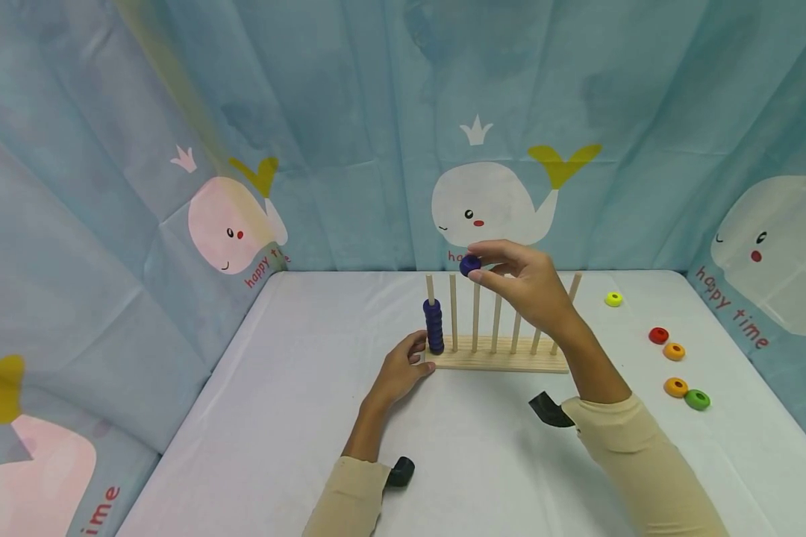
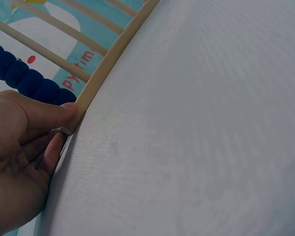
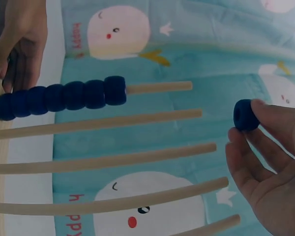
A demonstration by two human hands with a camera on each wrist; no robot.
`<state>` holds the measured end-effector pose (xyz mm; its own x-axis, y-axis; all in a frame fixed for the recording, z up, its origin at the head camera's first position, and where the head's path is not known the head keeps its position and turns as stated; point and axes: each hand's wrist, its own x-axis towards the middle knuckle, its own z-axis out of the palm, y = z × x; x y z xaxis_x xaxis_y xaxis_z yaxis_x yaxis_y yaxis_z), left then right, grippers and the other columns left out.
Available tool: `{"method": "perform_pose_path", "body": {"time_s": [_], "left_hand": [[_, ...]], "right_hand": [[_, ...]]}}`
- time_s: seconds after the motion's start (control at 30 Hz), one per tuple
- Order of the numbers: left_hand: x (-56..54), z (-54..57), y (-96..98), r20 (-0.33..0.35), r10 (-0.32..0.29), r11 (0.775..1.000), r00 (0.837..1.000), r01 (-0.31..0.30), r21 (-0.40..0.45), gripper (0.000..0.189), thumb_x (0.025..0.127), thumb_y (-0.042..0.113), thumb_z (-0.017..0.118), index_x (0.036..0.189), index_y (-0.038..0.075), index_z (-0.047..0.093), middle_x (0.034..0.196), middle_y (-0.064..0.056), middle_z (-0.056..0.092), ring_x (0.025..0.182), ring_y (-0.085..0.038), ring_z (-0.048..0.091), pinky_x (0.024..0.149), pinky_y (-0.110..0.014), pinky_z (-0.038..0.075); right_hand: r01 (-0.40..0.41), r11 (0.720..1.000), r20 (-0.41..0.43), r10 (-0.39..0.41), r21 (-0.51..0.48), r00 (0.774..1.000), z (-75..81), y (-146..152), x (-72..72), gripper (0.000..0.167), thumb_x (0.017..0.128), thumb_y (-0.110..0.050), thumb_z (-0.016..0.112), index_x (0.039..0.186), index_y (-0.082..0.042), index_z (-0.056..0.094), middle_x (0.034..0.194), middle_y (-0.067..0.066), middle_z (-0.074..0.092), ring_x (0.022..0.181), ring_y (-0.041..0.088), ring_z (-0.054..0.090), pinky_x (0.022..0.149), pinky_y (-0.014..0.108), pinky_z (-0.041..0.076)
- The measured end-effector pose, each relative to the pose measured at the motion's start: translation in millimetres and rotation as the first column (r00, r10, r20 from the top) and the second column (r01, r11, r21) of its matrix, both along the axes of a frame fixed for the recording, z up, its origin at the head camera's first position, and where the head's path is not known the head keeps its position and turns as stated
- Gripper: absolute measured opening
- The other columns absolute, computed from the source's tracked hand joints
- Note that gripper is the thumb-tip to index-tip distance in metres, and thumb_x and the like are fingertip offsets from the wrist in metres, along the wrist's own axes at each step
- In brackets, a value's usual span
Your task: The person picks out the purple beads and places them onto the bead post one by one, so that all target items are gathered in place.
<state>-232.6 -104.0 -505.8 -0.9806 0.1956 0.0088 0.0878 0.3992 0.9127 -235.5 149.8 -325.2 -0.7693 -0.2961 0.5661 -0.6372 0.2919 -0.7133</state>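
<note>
A wooden peg rack (image 1: 501,361) stands on the table, with a row of upright pegs. Its leftmost peg carries a stack of several dark blue beads (image 1: 433,327); the bare tip sticks out above. My left hand (image 1: 398,371) grips the left end of the base, thumb on the front edge (image 2: 71,110) and fingers behind the end. Raised above the pegs, my right hand (image 1: 525,287) pinches one dark blue bead (image 3: 245,115) between thumb and fingertips. In the right wrist view this bead is apart from the peg tips, its hole facing partly toward them.
Loose beads lie on the white table to the right of the rack: a yellow one (image 1: 613,299), a red one (image 1: 658,335), two orange ones (image 1: 675,351) and a green one (image 1: 698,400). A blue curtain (image 1: 349,134) with whale prints hangs behind the table.
</note>
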Motion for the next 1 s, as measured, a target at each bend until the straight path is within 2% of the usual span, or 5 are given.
{"method": "perform_pose_path", "body": {"time_s": [0.23,0.4,0.6,0.83,1.0], "left_hand": [[-1.3,-0.9,-1.6,0.001,-0.003,1.0,1.0,0.003,0.008,0.067,0.096,0.008,0.075,0.157,0.01,0.049,0.152,-0.014,0.059,0.142,-0.031,0.056,0.12,-0.042,0.048],[-1.4,-1.1,-2.7,0.008,-0.007,1.0,1.0,0.007,0.017,0.067,0.096,0.009,0.075,0.158,0.011,0.049,0.153,-0.015,0.058,0.142,-0.031,0.056,0.12,-0.043,0.048],[-1.1,-1.0,-2.8,0.004,-0.004,1.0,1.0,0.004,0.012,0.067,0.096,0.008,0.075,0.158,0.011,0.049,0.152,-0.014,0.059,0.141,-0.031,0.056,0.12,-0.043,0.048],[-1.7,-1.9,-1.5,-0.003,-0.003,1.0,1.0,0.003,0.007,0.066,0.095,0.008,0.075,0.157,0.012,0.05,0.151,-0.014,0.06,0.14,-0.03,0.057,0.119,-0.042,0.049],[-1.3,-3.5,-1.4,0.0,-0.004,1.0,1.0,0.004,-0.004,0.066,0.096,0.009,0.075,0.157,0.013,0.05,0.151,-0.013,0.06,0.14,-0.029,0.057,0.119,-0.041,0.049]], "right_hand": [[-0.021,1.0,0.03,0.021,-0.011,0.999,-4.3,-8,-2.0,0.036,0.098,-0.01,0.077,0.133,-0.009,0.071,0.118,0.006,0.077,0.103,0.02,0.073,0.09,0.02,0.061],[-0.036,0.999,0.032,0.037,-0.029,0.999,-5.1,-14,-5.3,0.036,0.097,-0.008,0.077,0.132,-0.005,0.071,0.121,0.009,0.076,0.106,0.022,0.073,0.093,0.022,0.061],[-0.03,0.999,0.017,0.03,-0.017,0.999,-3.5,-20,-7.6,0.036,0.097,-0.009,0.078,0.133,-0.006,0.072,0.119,0.01,0.077,0.104,0.026,0.074,0.089,0.017,0.059],[-0.042,0.999,0.015,0.042,-0.012,0.999,-7.3,-27,-13.3,0.036,0.097,-0.01,0.078,0.133,-0.005,0.071,0.12,0.01,0.077,0.107,0.023,0.074,0.095,0.021,0.06],[-0.025,1.0,0.03,0.025,0.011,0.999,-9.6,-31,-15.1,0.036,0.098,-0.015,0.079,0.132,-0.008,0.072,0.118,0.006,0.078,0.108,0.02,0.074,0.095,0.027,0.061]]}}
